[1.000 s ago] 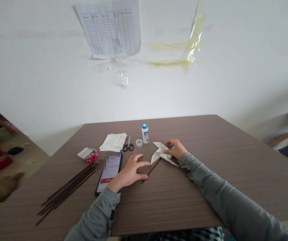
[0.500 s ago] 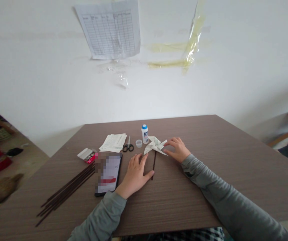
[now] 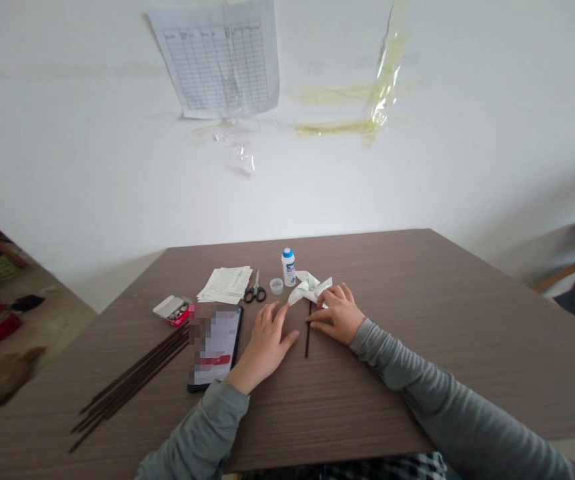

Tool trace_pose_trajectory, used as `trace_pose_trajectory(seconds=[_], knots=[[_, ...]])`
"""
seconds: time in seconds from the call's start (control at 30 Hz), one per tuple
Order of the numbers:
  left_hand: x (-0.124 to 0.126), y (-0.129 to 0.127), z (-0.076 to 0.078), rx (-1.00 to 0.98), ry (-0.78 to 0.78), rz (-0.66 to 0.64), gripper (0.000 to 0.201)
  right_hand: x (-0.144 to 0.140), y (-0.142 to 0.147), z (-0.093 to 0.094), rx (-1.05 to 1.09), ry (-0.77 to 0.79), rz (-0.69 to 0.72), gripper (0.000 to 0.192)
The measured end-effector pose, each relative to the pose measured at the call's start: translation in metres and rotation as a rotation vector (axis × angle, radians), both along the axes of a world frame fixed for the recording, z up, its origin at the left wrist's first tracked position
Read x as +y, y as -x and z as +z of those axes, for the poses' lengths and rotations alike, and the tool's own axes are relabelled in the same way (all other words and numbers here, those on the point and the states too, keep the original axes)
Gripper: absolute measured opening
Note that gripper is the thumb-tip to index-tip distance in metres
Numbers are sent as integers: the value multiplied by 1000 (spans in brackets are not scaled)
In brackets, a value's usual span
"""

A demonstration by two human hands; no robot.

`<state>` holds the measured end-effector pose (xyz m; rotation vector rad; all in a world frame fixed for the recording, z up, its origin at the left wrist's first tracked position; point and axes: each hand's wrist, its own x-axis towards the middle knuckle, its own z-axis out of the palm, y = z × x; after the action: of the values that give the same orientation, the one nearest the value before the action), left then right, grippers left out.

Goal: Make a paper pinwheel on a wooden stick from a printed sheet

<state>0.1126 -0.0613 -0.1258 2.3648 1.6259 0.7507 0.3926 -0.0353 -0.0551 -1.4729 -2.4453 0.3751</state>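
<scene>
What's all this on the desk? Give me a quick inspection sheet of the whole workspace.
Surface: brown wood-grain table.
Job's things: paper pinwheel on a dark stick, lying flat.
Clutter: glue bottle, cap, scissors, papers, red box, phone, stick bundle.
Hands: left hand flat on the table beside the stick; right hand on the pinwheel, thumb by the stick.
Cables: nothing seen.
Surroundings: white wall with a printed chart and tape strips.
</scene>
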Motion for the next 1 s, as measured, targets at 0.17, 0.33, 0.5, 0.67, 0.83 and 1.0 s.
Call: trace_pose_trajectory(seconds=[0.17, 0.33, 0.5, 0.67, 0.83, 1.0], knots=[[4, 7, 2, -48, -17, 47, 62, 5, -9, 3, -47, -23, -121, 19], [1, 5, 5, -40, 19, 59, 63, 8, -22, 5, -67, 11, -317, 14], [-1, 4, 4, -49, 14, 69, 62, -2, -14, 0, -43, 37, -362, 24], [-1, 3, 4, -33, 27, 73, 64, -1, -12, -1, -51, 46, -406, 12], [-1, 5, 4, -23, 28, 67, 62, 7, -20, 1, -32, 88, -503, 18], [1, 7, 1, -11, 9, 61, 63, 12, -24, -6, 28, 66, -550, 15]])
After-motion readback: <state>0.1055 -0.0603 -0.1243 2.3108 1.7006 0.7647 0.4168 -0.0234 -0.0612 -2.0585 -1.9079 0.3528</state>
